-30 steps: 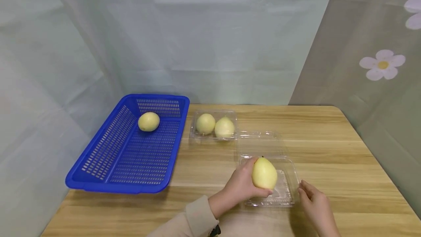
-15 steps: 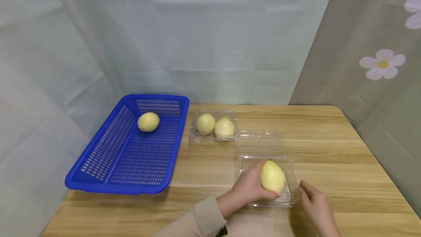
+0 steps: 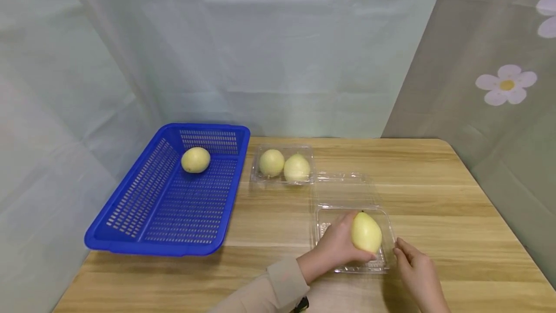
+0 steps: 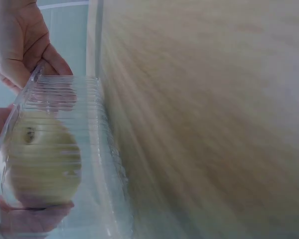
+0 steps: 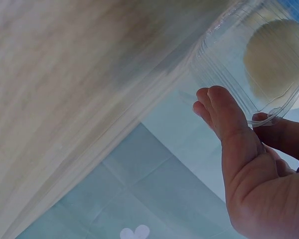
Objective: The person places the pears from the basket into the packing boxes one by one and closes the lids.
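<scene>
Pale yellow pear [image 3: 367,233], stem up, long axis close to upright with a slight tilt, is over the base of the clear box [image 3: 323,228], toward its right side; can't tell if the fruit's underside touches the box floor. Your left hand [image 3: 336,245] is nearer, wrapped around the pear from the left. Your right hand [image 3: 418,268] pinches the box's right rim, near the pear but apart from it, so the fruit lies to that hand's left. Lid [image 3: 345,190] folded back, beyond the base. Beyond and left of the box: closed clear pack [image 3: 282,180], two pears [image 3: 297,168] inside. Farther left of the box: blue basket [image 3: 187,211], one yellow fruit [image 3: 196,160] inside. Wooden table [image 3: 438,197] under the box.
</scene>
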`<state>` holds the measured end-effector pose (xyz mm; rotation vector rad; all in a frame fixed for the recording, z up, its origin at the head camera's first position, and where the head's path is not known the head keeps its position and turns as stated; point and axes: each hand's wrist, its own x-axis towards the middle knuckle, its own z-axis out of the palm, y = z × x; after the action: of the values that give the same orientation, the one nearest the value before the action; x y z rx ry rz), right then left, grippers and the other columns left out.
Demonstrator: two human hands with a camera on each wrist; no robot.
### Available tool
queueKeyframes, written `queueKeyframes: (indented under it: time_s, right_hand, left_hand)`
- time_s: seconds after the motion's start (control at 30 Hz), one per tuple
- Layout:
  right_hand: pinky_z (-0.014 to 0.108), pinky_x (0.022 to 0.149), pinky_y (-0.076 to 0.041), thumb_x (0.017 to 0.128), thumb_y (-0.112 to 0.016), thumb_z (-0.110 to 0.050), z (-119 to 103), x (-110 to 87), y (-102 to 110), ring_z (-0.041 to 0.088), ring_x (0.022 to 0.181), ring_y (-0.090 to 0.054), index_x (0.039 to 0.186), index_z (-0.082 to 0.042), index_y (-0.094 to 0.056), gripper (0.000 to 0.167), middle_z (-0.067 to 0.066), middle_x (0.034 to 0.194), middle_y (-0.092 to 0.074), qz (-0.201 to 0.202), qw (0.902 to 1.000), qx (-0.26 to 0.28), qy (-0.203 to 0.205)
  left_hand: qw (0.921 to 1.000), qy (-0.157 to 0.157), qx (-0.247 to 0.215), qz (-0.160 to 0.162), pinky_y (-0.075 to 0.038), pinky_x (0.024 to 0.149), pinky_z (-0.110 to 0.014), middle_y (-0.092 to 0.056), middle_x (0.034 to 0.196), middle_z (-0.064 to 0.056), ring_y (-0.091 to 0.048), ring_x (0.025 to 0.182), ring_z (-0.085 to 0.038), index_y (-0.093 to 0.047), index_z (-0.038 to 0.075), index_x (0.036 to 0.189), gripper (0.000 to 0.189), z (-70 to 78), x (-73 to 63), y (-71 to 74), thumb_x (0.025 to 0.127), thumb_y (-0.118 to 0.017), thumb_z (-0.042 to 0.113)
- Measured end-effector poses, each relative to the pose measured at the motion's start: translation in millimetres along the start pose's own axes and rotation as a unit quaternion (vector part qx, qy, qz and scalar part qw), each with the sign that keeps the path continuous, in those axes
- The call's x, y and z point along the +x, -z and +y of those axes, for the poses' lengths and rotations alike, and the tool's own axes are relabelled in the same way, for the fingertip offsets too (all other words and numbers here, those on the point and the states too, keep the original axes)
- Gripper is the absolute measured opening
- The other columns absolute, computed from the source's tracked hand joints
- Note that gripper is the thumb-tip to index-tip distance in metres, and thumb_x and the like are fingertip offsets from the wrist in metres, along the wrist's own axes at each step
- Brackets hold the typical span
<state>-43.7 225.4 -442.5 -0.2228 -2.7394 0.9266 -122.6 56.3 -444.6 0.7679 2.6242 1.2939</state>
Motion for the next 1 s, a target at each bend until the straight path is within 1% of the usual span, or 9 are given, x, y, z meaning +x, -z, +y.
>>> queueKeyframes:
  time_s: [0.13, 0.2, 0.3, 0.37, 0.47, 0.6, 0.73, 0.87, 1.0]
  right_hand:
    - [0.053, 0.083, -0.05, 0.092, -0.054, -0.001, -0.4, 1.0, -0.2, 0.045, 0.104, -0.06, 0.117, 0.018, -0.056, 0.032, 0.032, 0.114, -0.06, 0.005, 1.0, -0.004, 0.002]
    - [0.05, 0.081, -0.053, 0.091, -0.055, 0.0, -0.7, 0.9, -0.2, 0.044, 0.103, -0.061, 0.117, 0.018, -0.056, 0.031, 0.031, 0.112, -0.061, 0.006, 1.0, -0.007, 0.001]
    - [0.038, 0.072, -0.057, 0.091, -0.055, 0.0, -0.4, 1.4, -0.6, 0.039, 0.096, -0.065, 0.117, 0.017, -0.056, 0.031, 0.031, 0.108, -0.064, 0.0, 0.9999, -0.011, -0.003]
    - [0.028, 0.065, -0.055, 0.091, -0.055, 0.0, -0.5, 1.6, -0.6, 0.032, 0.091, -0.067, 0.117, 0.017, -0.057, 0.031, 0.029, 0.105, -0.066, -0.001, 0.9999, -0.013, -0.007]
    - [0.022, 0.062, -0.053, 0.092, -0.054, -0.001, -0.7, 2.2, -0.4, 0.032, 0.091, -0.067, 0.118, 0.017, -0.056, 0.032, 0.029, 0.105, -0.066, -0.01, 0.9998, -0.01, -0.017]
    - [0.024, 0.064, -0.054, 0.093, -0.051, 0.0, -1.8, 2.1, 0.0, 0.038, 0.096, -0.065, 0.121, 0.017, -0.053, 0.033, 0.03, 0.107, -0.064, -0.024, 0.9993, -0.002, -0.03]
    - [0.028, 0.067, -0.057, 0.094, -0.05, 0.0, -3.6, 1.9, 1.2, 0.04, 0.1, -0.064, 0.123, 0.018, -0.05, 0.035, 0.032, 0.112, -0.062, -0.037, 0.9985, 0.013, -0.039]
    - [0.021, 0.062, -0.054, 0.094, -0.049, 0.001, -4.2, 2.1, 1.6, 0.042, 0.101, -0.063, 0.124, 0.019, -0.048, 0.035, 0.033, 0.114, -0.06, -0.046, 0.9978, 0.023, -0.042]
    - [0.017, 0.058, -0.051, 0.092, -0.05, 0.003, -3.8, 0.6, 0.8, 0.039, 0.094, -0.066, 0.121, 0.02, -0.05, 0.033, 0.033, 0.108, -0.063, -0.027, 0.9991, 0.014, -0.029]
  left_hand:
    - [1.0, -0.004, 0.006, -0.004, -0.049, 0.077, -0.017, -0.06, 0.119, 0.0, -0.058, 0.096, -0.006, -0.047, 0.008, 0.134, 0.092, 3.5, 3.9, -3.2, 0.056, -0.089, 0.035]
    - [0.9999, -0.003, 0.008, -0.006, -0.049, 0.076, -0.017, -0.06, 0.118, 0.0, -0.059, 0.095, -0.007, -0.048, 0.007, 0.134, 0.093, 5.0, 4.9, -4.6, 0.056, -0.09, 0.035]
    - [0.9999, 0.004, 0.005, -0.011, -0.049, 0.074, -0.016, -0.061, 0.116, 0.0, -0.059, 0.091, -0.005, -0.048, 0.007, 0.133, 0.093, 4.7, 5.7, -7.9, 0.055, -0.091, 0.034]
    - [0.9999, 0.002, -0.005, -0.014, -0.048, 0.072, -0.014, -0.062, 0.11, 0.002, -0.057, 0.087, -0.003, -0.051, 0.008, 0.13, 0.089, 3.2, 6.6, -11.1, 0.054, -0.091, 0.033]
    - [0.9997, -0.002, -0.014, -0.017, -0.046, 0.069, -0.012, -0.061, 0.102, 0.007, -0.055, 0.083, 0.0, -0.054, 0.011, 0.124, 0.082, 0.3, 7.9, -15.3, 0.053, -0.091, 0.032]
    - [0.9996, -0.006, -0.017, -0.023, -0.045, 0.068, -0.012, -0.061, 0.098, 0.009, -0.053, 0.081, 0.002, -0.055, 0.013, 0.121, 0.079, -1.5, 9.1, -18.5, 0.052, -0.091, 0.032]
    - [0.9995, -0.017, 0.001, -0.025, -0.045, 0.069, -0.011, -0.06, 0.096, 0.01, -0.053, 0.081, 0.002, -0.055, 0.013, 0.12, 0.079, -2.3, 10.6, -21.4, 0.053, -0.091, 0.036]
    - [0.9991, -0.027, 0.012, -0.029, -0.044, 0.067, -0.01, -0.059, 0.094, 0.01, -0.053, 0.079, 0.002, -0.055, 0.013, 0.118, 0.078, -3.2, 11.8, -22.9, 0.054, -0.091, 0.04]
    - [0.9988, -0.026, 0.003, -0.042, -0.044, 0.065, -0.01, -0.059, 0.091, 0.011, -0.052, 0.077, 0.002, -0.056, 0.014, 0.116, 0.074, -3.3, 12.7, -23.3, 0.055, -0.09, 0.04]
